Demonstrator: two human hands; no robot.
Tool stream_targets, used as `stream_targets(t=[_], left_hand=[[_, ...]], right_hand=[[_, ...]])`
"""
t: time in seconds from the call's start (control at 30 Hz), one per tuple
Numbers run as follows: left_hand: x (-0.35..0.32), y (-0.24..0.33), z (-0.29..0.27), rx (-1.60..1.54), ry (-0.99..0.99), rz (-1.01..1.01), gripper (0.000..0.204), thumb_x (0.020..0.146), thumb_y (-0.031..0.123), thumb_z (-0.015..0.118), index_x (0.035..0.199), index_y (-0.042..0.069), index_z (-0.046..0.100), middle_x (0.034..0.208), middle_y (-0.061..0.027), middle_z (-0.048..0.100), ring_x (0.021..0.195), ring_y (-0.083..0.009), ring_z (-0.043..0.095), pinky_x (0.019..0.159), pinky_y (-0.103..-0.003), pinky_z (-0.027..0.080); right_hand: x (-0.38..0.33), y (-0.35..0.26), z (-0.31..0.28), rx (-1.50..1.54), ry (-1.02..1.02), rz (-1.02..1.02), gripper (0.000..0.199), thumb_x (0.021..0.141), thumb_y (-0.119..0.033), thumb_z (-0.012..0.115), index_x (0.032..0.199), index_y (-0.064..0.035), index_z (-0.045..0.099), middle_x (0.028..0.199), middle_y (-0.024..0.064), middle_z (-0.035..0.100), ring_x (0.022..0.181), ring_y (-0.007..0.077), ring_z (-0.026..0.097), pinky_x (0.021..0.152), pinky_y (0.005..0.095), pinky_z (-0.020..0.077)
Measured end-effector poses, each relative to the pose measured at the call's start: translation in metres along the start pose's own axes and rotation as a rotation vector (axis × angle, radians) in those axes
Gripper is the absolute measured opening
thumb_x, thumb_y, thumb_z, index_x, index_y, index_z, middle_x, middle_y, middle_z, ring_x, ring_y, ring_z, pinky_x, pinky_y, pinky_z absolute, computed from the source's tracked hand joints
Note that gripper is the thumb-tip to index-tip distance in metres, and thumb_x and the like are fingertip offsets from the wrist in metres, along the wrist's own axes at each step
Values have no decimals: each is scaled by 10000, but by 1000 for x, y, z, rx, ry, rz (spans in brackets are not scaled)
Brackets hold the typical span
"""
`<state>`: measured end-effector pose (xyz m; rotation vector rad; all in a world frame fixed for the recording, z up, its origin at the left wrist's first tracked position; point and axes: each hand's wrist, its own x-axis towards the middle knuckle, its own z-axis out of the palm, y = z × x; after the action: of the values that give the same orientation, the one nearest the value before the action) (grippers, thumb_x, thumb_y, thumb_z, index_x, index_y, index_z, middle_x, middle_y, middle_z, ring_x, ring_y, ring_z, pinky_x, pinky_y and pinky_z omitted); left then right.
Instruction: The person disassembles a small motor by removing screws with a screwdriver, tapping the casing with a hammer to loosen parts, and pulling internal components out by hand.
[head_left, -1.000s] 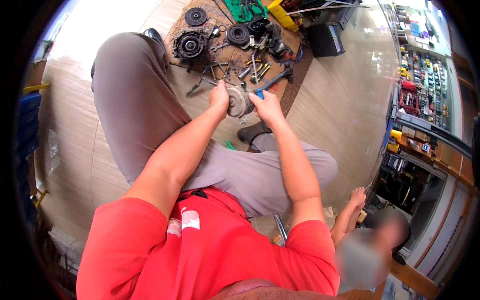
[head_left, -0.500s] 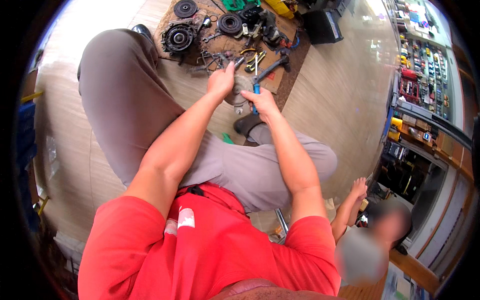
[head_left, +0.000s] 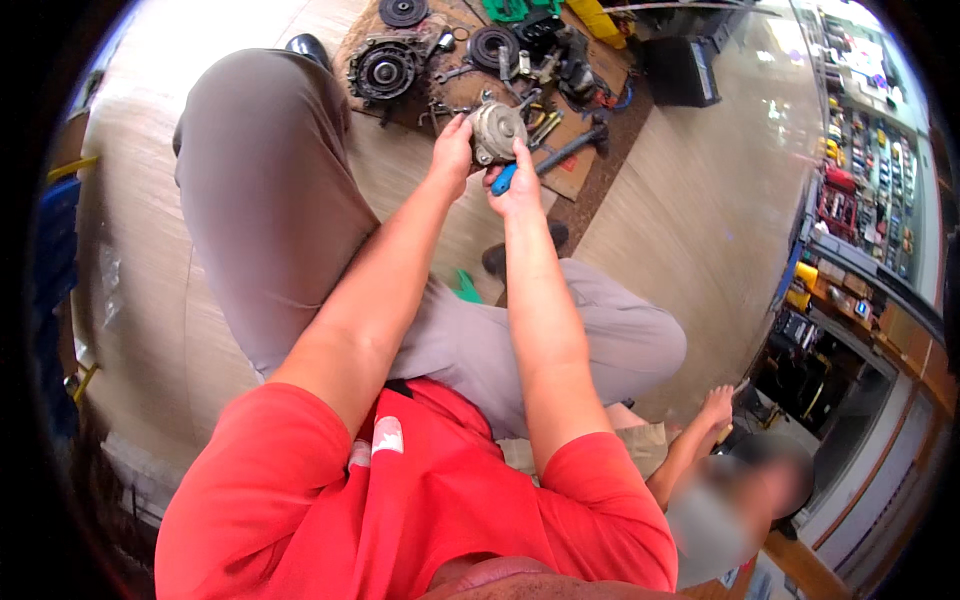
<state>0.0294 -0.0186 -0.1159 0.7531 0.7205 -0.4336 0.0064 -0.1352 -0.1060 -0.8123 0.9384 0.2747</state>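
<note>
Between my two hands is a round grey metal housing [head_left: 497, 128] with mounting lugs, held up over the near edge of the work mat. My left hand [head_left: 453, 157] grips its left side, fingers closed around the rim. My right hand [head_left: 519, 187] is closed round a blue-handled screwdriver [head_left: 504, 180], its thumb against the housing's right side. The screwdriver's shaft is hidden. Just right of my right hand lies a hammer [head_left: 572, 150] with a dark handle. Pliers [head_left: 545, 126] and a few hand tools lie beyond the housing, partly covered by it.
Cardboard [head_left: 568, 180] covers the dirty mat. On it are a pulley-like metal part [head_left: 384, 72], dark discs [head_left: 403, 11], a spanner [head_left: 455, 73] and greasy parts. A black box [head_left: 680, 72] stands at the far right. A seated person [head_left: 715, 510] is at lower right, near shelves.
The housing has been raised and turned, so its round face now shows. The screwdriver has tilted, and its shaft no longer shows. The whole view has shifted slightly.
</note>
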Motion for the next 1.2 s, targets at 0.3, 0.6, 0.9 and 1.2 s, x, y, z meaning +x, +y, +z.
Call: stream_targets(t=[0.3,0.6,0.9,1.2], left_hand=[[48,-52,-41,-360,82,-139,408,1029,362,394,1319,97,506,1338,-135,552,1099,-333,617,848,-541,555],[53,-70,-25,-252,83,-91,476,936,233,610,1355,82,442,1248,-107,593,1017,-263,642,764,-404,571],[83,-91,-37,274,310,86,803,814,208,767,1446,-57,349,1297,-182,568,1110,-261,610,862,-352,531],[74,-74,-31,773,358,186,968,671,260,882,1411,-123,390,1372,-289,507,1284,-377,501,1094,-390,395]], right_hand=[[61,5,9,-420,233,124,340,825,-390,764,969,-133,595,717,28,594,442,137,469,393,284,407],[103,-10,11,-700,370,198,369,772,-335,815,867,-37,620,663,51,543,458,158,456,374,322,378],[82,-18,-2,-703,246,218,407,870,-411,722,840,-36,566,672,58,538,471,187,536,395,351,420],[4,-72,-3,-1785,134,-272,578,789,-96,645,1329,44,494,1107,281,623,1060,453,598,923,462,479]])
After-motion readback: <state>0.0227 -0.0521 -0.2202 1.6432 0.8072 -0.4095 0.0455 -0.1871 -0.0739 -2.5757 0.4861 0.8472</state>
